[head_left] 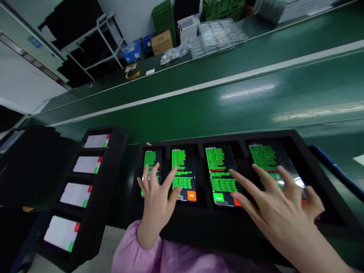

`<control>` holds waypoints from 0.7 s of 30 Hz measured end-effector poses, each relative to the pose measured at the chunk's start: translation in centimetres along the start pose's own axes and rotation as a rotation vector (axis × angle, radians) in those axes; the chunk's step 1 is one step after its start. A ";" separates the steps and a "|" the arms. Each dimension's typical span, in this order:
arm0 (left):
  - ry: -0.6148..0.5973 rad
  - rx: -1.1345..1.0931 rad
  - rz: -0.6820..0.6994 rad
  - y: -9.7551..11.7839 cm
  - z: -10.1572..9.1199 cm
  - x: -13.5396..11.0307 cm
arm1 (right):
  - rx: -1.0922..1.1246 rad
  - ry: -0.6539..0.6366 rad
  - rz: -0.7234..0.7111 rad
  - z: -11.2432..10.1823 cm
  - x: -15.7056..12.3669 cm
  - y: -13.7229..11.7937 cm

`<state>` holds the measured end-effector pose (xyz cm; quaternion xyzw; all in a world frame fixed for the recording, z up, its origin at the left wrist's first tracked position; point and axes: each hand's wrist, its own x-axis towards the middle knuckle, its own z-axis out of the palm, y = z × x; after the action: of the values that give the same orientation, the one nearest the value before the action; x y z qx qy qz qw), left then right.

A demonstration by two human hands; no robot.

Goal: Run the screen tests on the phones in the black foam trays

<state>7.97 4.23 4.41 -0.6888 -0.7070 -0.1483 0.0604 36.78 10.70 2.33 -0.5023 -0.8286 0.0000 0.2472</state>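
Four slots would be too exact to list, so: several smartphones lie face up in a black foam tray [199,212], their screens filled with green text. My left hand [156,197] spreads its fingers over the leftmost phone [152,157] and the second phone [186,170]. Over the third phone [220,170] and the rightmost phone [263,155] is my right hand [275,197], fingers apart. Its thumb is near the third phone's lower edge, by a red button. An orange "Fail" button [191,195] glows on the second phone. Whether any fingertip touches glass, I cannot tell.
At left stands another black tray [99,227] with several white-screened phones. A green conveyor belt [199,113] runs behind. Beyond it are clear plastic trays [218,34], a cardboard box [162,42] and a blue bin [132,51]. A blue strip [335,170] lies at right.
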 end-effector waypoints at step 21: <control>0.243 -0.057 -0.044 -7.2 -2.1 -6.4 | -0.160 0.030 0.069 -6.0 -4.9 1.3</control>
<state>0.88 -2.54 3.61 -0.6515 -0.7050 -0.2519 0.1227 42.18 5.79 5.26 -0.5485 -0.8044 -0.0650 0.2186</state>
